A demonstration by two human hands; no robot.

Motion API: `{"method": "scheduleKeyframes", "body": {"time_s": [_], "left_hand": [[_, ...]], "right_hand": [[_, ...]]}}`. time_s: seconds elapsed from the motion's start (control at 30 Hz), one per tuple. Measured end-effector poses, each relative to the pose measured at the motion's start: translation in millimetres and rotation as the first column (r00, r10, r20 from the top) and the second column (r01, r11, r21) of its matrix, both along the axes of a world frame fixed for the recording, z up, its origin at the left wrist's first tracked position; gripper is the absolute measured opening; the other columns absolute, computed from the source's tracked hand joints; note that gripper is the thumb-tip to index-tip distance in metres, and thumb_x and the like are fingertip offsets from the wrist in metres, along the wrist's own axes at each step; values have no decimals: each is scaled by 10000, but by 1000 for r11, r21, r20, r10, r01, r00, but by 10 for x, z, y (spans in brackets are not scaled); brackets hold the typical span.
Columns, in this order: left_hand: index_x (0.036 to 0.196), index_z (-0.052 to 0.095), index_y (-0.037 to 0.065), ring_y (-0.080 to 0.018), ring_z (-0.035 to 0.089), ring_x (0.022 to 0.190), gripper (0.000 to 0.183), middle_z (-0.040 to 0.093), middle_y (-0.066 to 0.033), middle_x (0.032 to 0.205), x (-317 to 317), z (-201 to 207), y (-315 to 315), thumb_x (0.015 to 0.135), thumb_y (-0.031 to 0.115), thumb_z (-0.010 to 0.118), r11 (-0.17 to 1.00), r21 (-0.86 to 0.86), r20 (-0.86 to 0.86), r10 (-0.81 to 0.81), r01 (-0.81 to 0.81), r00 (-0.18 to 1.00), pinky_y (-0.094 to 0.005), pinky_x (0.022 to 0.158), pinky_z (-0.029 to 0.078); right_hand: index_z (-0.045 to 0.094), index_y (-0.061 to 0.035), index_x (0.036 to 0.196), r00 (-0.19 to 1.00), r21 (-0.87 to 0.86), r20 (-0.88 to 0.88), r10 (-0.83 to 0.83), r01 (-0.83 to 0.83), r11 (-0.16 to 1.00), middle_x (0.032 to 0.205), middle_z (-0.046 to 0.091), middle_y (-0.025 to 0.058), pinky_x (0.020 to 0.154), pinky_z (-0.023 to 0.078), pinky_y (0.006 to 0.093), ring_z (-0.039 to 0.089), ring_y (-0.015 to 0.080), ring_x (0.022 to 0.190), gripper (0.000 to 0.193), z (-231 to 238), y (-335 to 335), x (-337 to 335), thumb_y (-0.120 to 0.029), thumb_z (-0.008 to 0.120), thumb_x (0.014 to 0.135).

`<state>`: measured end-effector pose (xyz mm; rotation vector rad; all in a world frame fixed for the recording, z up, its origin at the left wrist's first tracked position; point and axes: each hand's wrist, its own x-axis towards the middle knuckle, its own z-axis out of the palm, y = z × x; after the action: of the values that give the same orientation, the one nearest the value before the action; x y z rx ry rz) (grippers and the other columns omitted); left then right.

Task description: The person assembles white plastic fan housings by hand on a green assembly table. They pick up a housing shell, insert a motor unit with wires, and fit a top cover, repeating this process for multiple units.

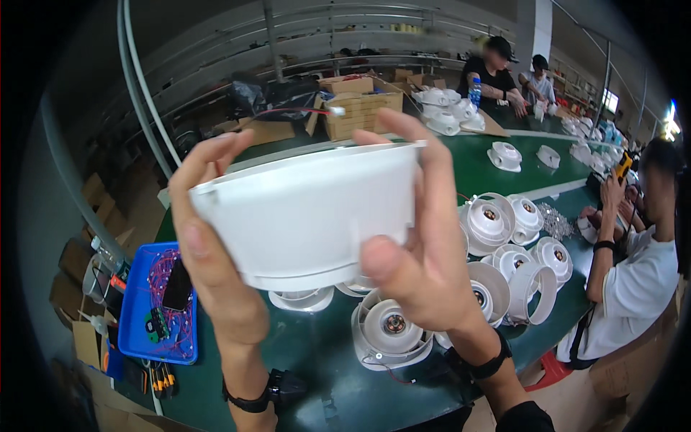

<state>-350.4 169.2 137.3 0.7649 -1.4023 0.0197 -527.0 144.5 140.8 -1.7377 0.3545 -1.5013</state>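
White plastic bowl-shaped housing [309,216] held up close, left hand [216,266] gripping its left side, right hand [421,252] its right, green desk [324,360] w/ more white housings [389,327] below, blue tray [144,317] at left.

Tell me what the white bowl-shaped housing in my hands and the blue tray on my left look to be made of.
White housing: likely moulded plastic, matte to satin, going by its thin even wall, crisp rim and uniform colour. Blue tray: probably plastic too, smooth with a rounded raised rim; it holds wires and small parts.
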Motion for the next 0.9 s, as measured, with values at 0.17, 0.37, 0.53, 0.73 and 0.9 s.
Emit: {"method": "scheduleKeyframes", "body": {"time_s": [0.17,0.37,0.53,0.73,0.9], "left_hand": [[1365,462,26,-289,461,1340,588,529,-229,1384,59,76,81,1041,448,211,992,-12,132,129,-128,983,-378,1118,324],[1446,338,-20,-288,542,1223,741,492,-219,1382,2,101,108,920,460,544,998,49,24,-30,29,999,-374,1005,449],[1419,369,19,-308,518,1260,969,362,-227,1494,-21,121,115,731,556,790,967,201,-8,-160,158,987,-391,1009,470],[1026,574,39,-292,588,1182,590,474,-227,1382,282,161,70,624,317,905,965,157,215,-240,209,947,-358,903,521],[779,584,27,-212,623,1037,504,659,-183,1119,467,202,205,694,428,877,916,362,227,-266,172,937,-297,824,493]], "right_hand": [[189,38,1489,999,-6,-6,-33,33,999,1358,461,220,1010,452,383,526,278,1221,1174,71,15,13,-725,689,750],[236,-2,1480,999,-60,-42,-31,28,998,1326,483,194,1007,455,387,545,276,1196,969,32,-17,-7,-525,731,832],[294,-36,1450,960,-316,-213,-184,110,942,1417,409,217,1031,441,404,502,305,1266,824,-49,-168,-84,-342,769,850],[434,-37,1322,907,-508,-310,-287,97,856,1509,300,261,1040,431,416,468,328,1316,647,50,-177,-224,-300,775,839],[515,-14,1202,941,-344,-291,-173,65,937,1386,439,219,982,460,397,557,278,1179,450,43,-127,-161,-297,696,902]]}}
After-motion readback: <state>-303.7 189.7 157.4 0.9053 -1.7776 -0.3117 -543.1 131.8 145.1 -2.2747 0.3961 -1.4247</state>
